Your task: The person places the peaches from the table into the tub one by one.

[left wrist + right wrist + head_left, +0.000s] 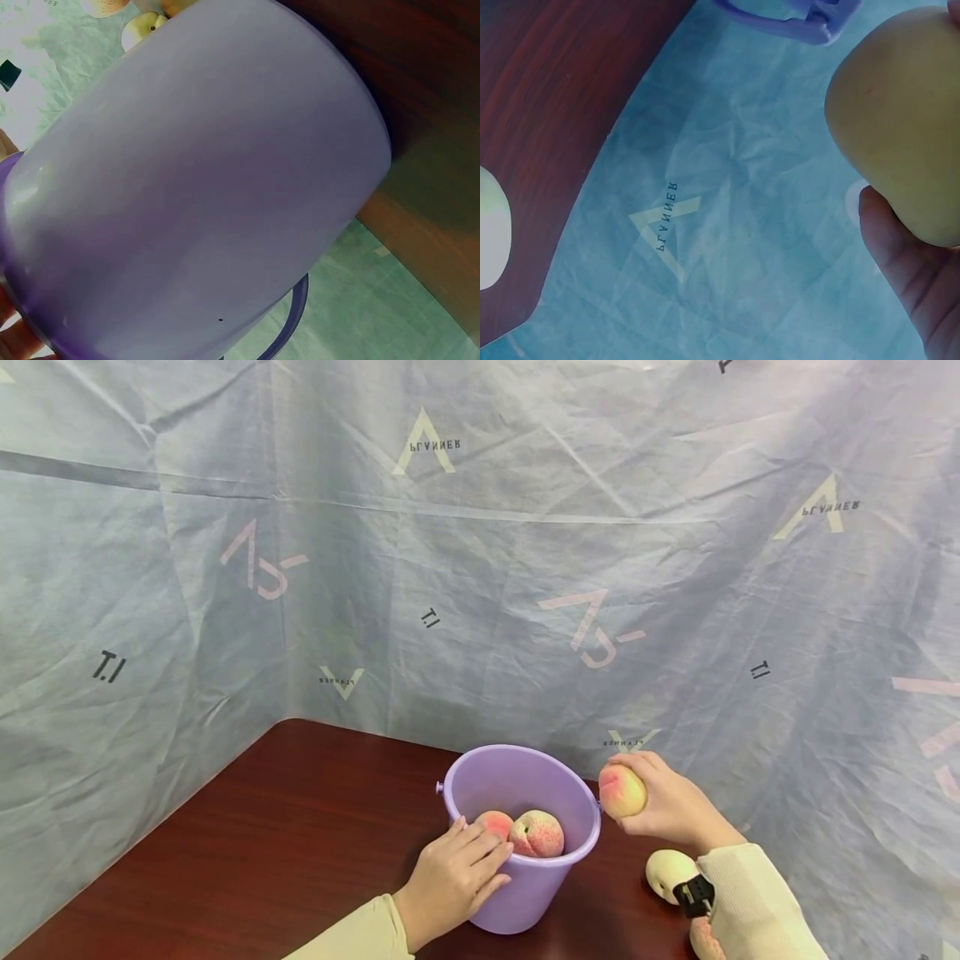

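A purple bucket [517,893] stands on the table, filling most of the left wrist view. Two peaches lie inside it: a speckled peach [537,835], and a redder peach [493,823] partly covered by fingers. My left hand [453,877] rests on the bucket's near-left rim, fingers fairly straight across it. To the right of the rim, my right hand [667,802] holds a yellow and pink peach [622,792] above the table, thumb below and fingers over the top. The right wrist view shows this peach [904,124] and the thumb, with the other fingers mostly out of frame.
On the table [247,827], right of the bucket, lie a pale yellow peach [666,872] and a speckled peach [703,935], partly hidden by the right sleeve. A black device [693,895] sits at the right wrist. Grey printed cloth [480,568] hangs behind the table.
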Available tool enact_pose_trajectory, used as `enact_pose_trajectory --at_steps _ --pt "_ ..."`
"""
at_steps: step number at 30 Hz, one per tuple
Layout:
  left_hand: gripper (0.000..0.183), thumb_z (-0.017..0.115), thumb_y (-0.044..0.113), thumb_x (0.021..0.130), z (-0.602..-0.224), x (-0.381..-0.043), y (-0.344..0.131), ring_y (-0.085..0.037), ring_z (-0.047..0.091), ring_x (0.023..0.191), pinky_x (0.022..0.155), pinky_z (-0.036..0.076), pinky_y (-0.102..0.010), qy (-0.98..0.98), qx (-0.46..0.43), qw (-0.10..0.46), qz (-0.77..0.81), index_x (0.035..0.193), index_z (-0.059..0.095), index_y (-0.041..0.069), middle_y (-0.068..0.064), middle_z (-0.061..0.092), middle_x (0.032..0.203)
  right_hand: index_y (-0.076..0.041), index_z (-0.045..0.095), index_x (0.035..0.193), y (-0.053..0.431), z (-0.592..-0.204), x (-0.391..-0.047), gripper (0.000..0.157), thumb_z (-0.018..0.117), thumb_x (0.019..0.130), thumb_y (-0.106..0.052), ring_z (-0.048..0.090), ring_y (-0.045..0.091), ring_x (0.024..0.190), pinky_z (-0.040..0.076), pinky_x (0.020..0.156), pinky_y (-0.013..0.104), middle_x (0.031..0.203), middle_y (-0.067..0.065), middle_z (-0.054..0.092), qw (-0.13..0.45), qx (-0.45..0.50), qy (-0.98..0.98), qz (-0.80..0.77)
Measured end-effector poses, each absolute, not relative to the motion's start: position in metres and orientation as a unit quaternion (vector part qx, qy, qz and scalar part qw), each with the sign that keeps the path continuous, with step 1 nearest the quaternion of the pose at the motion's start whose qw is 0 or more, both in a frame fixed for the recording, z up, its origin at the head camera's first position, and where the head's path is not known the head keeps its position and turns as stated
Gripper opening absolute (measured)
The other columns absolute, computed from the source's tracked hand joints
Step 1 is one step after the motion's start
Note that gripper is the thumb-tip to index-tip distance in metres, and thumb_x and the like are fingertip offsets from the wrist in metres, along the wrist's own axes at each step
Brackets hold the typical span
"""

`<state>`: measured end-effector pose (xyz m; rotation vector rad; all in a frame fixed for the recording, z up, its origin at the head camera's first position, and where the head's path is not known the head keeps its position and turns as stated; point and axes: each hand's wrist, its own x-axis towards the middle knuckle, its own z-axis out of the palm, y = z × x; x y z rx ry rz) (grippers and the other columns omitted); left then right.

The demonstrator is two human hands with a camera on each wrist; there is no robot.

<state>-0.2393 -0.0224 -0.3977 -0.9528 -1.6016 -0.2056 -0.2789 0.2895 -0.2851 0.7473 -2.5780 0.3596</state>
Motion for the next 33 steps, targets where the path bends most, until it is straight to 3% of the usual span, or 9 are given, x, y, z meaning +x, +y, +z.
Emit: enact_pose_trajectory --at_steps 7,12,20,27,33 --pt "0.037 0.041 0.029 0.104 -0.397 -0.238 -0.023 -0.018 0.066 0.094 0.083 0.054 -0.041 -0.691 -0.413 0.587 -0.087 0.1 0.074 0.013 0.002 0.069 0.096 -0.015 0.06 0.119 0.283 -0.284 -0.279 0.07 0.083 0.054 -0.023 0.062 0.023 0.092 0.051 0.067 0.039 0.115 0.007 0.059 0.223 0.285 -0.922 0.135" --pt "0.038 0.04 0.03 0.104 -0.398 -0.238 -0.022 -0.018 0.066 0.094 0.083 0.055 -0.041 -0.691 -0.412 0.587 -0.088 0.1 0.074 0.013 0.003 0.069 0.096 -0.014 0.061 0.119 0.275 -0.279 -0.28 0.068 0.083 0.056 -0.025 0.062 0.021 0.092 0.052 0.07 0.038 0.114 0.007 0.06 0.197 0.295 -0.926 0.131" --pt "0.037 0.041 0.029 0.104 -0.396 -0.238 -0.022 -0.018 0.066 0.095 0.084 0.054 -0.041 -0.69 -0.414 0.587 -0.089 0.101 0.074 0.012 0.002 0.069 0.096 -0.017 0.062 0.115 0.255 -0.255 -0.285 0.064 0.08 0.054 -0.025 0.055 0.013 0.084 0.047 0.066 0.032 0.103 0.002 0.058 0.094 0.328 -0.936 0.081" --pt "0.037 0.041 0.029 0.104 -0.396 -0.238 -0.022 -0.018 0.066 0.094 0.083 0.055 -0.041 -0.692 -0.416 0.583 -0.09 0.101 0.074 0.012 0.002 0.069 0.096 -0.008 0.06 0.118 0.243 -0.241 -0.292 0.066 0.076 0.054 -0.016 0.051 0.016 0.087 0.044 0.071 0.031 0.103 0.004 0.056 -0.002 0.336 -0.938 0.089" --pt "0.038 0.04 0.029 0.104 -0.397 -0.237 -0.023 -0.018 0.066 0.095 0.082 0.055 -0.041 -0.694 -0.416 0.58 -0.09 0.101 0.074 0.012 0.002 0.07 0.097 -0.008 0.059 0.119 0.234 -0.234 -0.297 0.067 0.076 0.054 -0.011 0.052 0.015 0.085 0.045 0.072 0.03 0.104 0.006 0.056 -0.037 0.331 -0.938 0.091"
